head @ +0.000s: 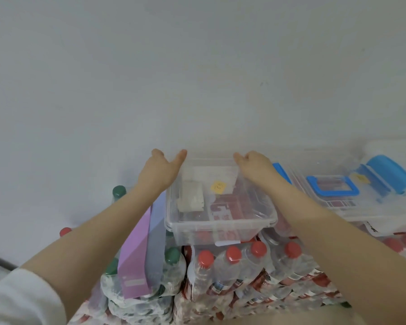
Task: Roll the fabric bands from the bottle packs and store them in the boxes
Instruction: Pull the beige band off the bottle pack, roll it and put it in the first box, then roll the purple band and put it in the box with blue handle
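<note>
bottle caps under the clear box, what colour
Red caps, clearest in the head view, below the clear box.

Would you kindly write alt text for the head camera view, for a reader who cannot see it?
Both hands, left hand and right hand, reach to the far corners of an open clear plastic box resting on shrink-wrapped bottle packs. A purple fabric band and a blue-grey band lie on the left pack.

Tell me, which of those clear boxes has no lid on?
The clear box between the two hands, holding a white roll. It is open on top; the box to its right wears a lid with blue clasps.
</note>
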